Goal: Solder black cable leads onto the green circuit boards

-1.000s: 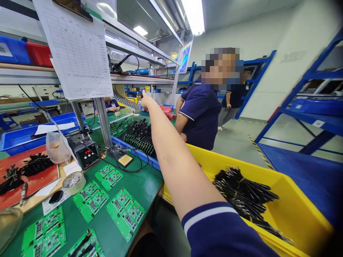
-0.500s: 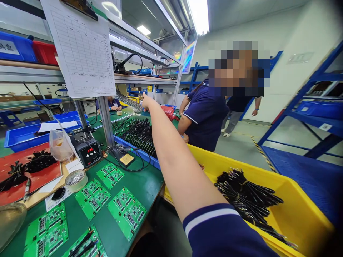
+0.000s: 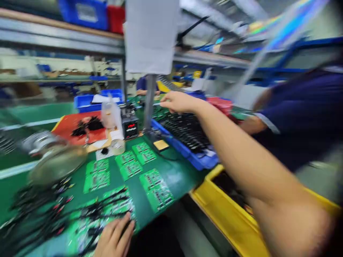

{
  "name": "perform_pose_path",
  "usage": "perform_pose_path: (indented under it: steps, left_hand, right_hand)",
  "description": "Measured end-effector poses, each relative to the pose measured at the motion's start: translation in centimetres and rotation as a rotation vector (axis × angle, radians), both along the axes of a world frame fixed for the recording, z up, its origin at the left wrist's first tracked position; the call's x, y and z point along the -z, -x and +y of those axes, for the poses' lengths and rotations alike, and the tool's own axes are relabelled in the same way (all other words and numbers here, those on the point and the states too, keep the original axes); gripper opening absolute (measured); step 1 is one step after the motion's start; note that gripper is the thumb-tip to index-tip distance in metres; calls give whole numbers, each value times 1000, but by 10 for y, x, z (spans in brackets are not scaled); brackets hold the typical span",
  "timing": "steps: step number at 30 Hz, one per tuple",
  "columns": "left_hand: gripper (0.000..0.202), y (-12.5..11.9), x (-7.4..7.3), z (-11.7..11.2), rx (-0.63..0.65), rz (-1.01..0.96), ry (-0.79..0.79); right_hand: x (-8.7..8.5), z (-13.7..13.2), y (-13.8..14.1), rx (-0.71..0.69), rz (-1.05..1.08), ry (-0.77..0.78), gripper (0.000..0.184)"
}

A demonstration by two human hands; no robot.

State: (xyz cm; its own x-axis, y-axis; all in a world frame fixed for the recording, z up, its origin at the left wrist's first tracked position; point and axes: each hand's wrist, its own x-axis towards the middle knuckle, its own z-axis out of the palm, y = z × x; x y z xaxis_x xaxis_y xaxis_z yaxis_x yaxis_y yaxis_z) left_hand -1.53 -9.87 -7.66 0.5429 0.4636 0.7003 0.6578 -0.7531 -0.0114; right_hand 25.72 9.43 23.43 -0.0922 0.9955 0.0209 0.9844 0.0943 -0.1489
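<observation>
The whole view is smeared by motion. My right hand [image 3: 178, 101] is stretched far out over a blue tray [image 3: 198, 160] of black parts [image 3: 187, 130], its fingers loosely curled and too blurred to read. My left hand [image 3: 115, 237] lies near the bench's front edge, fingers flat on a green circuit board [image 3: 118, 210] with black wires [image 3: 99, 208] across it. Several more green circuit boards [image 3: 157, 187] lie on the green bench mat.
A yellow bin [image 3: 227, 217] stands under my right forearm. A soldering station [image 3: 130, 128], a yellow sponge [image 3: 160, 144] and a red mat [image 3: 69, 125] sit further back. A paper sheet [image 3: 151, 35] hangs on the post. A co-worker's dark blue sleeve [image 3: 302, 114] is close on the right.
The view has swung left and down, now blurred. My right hand has dropped from raised to low over the blue tray. My left hand has come into view on a board.
</observation>
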Motion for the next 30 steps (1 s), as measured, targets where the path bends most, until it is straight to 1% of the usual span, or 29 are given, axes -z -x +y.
perform_pose_path:
  steps: [1, 2, 3, 4, 5, 7, 8, 9, 10, 12, 14, 16, 18, 21, 24, 26, 28, 30]
  left_hand:
    - [21, 2, 0, -8, -28, -19, 52]
    - [18, 3, 0, -15, -37, -56, 104]
    - [18, 4, 0, -21, -39, -53, 162]
    - [20, 5, 0, -24, -67, -23, 231]
    - [22, 7, 1, -27, -94, -1, 271]
    - [28, 9, 4, -30, -126, 31, 312]
    - [31, 10, 5, -31, -143, 43, 326]
    - [34, 10, 7, -32, -162, 58, 348]
    - [37, 11, 9, -33, -183, 76, 370]
    - [41, 10, 11, -33, -219, 118, 401]
    - [42, 9, 11, -32, -225, 154, 419]
    - [40, 7, 8, -29, -215, 183, 430]
    - [37, 5, 5, -25, -225, 206, 440]
    - [35, 3, -2, -18, -273, 214, 462]
    - [35, 1, -7, -13, -274, 259, 484]
    - [35, 0, -8, -11, -265, 302, 471]
    - [35, -1, -9, -10, -279, 315, 471]
    - [37, -2, -11, -9, -297, 312, 506]
  right_hand:
    - [20, -7, 19, -132, 8, 40, 38]
    - [44, -14, 37, -260, 18, 86, 40]
    - [70, -23, 53, -382, 29, 139, 41]
    - [98, -34, 68, -505, 34, 209, 43]
    - [126, -45, 83, -627, 38, 284, 48]
    - [178, -68, 112, -793, 97, 337, 69]
    - [200, -78, 125, -827, 112, 341, 76]
    - [218, -87, 139, -853, 119, 344, 81]
    - [232, -94, 151, -858, 127, 337, 86]
    - [250, -104, 172, -846, 142, 317, 94]
    - [257, -109, 187, -807, 153, 301, 93]
    - [257, -111, 195, -770, 162, 308, 81]
    - [253, -109, 197, -758, 186, 339, 64]
    - [238, -100, 187, -770, 276, 415, 43]
    - [217, -86, 158, -801, 403, 529, 22]
    - [207, -77, 128, -805, 480, 606, 17]
    - [205, -70, 95, -759, 533, 648, 22]
    - [213, -65, 67, -692, 558, 664, 23]
